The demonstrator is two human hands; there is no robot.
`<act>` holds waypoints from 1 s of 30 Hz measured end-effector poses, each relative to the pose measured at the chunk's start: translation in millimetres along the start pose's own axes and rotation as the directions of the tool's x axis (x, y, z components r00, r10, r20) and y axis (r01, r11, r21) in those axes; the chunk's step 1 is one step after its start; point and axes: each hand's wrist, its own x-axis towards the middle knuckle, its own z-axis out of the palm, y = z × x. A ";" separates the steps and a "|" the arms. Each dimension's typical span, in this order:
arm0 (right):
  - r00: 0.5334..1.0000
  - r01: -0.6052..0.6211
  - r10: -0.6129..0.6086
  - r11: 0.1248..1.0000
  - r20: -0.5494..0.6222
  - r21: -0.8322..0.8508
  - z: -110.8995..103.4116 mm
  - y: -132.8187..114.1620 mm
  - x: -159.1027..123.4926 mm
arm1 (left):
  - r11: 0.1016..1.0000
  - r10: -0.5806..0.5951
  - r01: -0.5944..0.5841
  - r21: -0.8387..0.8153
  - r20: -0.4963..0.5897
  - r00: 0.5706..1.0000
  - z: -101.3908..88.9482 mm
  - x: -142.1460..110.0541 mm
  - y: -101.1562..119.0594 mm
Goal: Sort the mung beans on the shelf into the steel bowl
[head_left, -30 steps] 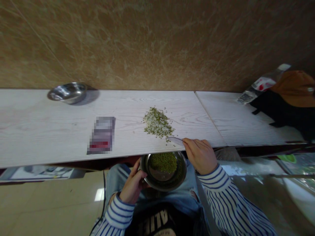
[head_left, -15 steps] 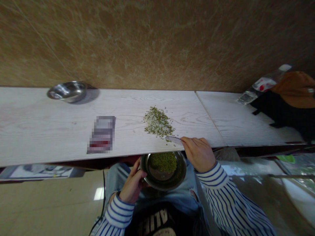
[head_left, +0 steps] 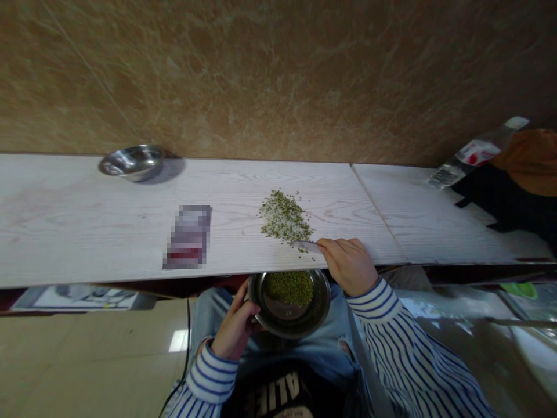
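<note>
My left hand [head_left: 237, 325] grips the left rim of a steel bowl [head_left: 319, 316], thumb on the edge. The bowl sits above my lap, just under the counter's front edge, tilted slightly. Green mung beans [head_left: 289, 288] fill its far part; bare metal shows nearer me. My right hand [head_left: 351, 266] is closed around a thin pale blade-shaped utensil [head_left: 307, 246]; its grip end is hidden in the fingers. The utensil's tip touches the near edge of a loose pile of mung beans and white rice-like grains [head_left: 285, 216] on the white counter [head_left: 235, 244].
A second steel bowl [head_left: 133, 164] stands at the back left by the marbled wall. A blurred-out flat rectangle [head_left: 188, 237] lies left of the pile. On the right, a plastic bottle [head_left: 476, 154] leans against a black and brown bag [head_left: 517, 186].
The utensil's tip has slid a little left along the pile's near edge. My view has shifted slightly, so the counter things appear farther right. The left hand and its bowl hold still.
</note>
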 end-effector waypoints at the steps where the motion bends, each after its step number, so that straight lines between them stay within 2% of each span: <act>1: 1.000 0.005 -0.005 1.000 0.000 0.004 -0.2 0.4 0.4 | 1.000 0.007 -0.007 0.000 0.002 1.000 -0.2 0.1 0.0; 14: 0.995 0.095 -0.096 0.993 0.006 0.074 -3.1 1.4 -5.3 | 1.000 0.018 -0.018 -0.009 0.011 1.000 2.1 3.0 -1.4; 23: 0.999 -0.018 0.018 1.000 -0.026 0.004 -5.8 -2.1 -15.1 | 1.000 0.004 -0.004 -0.029 0.007 1.000 11.4 0.1 -3.9; 30: 0.999 -0.034 0.034 0.999 -0.017 -0.004 -7.9 -17.7 -22.4 | 0.997 -0.015 0.018 -0.068 0.039 0.999 18.8 2.4 -14.7</act>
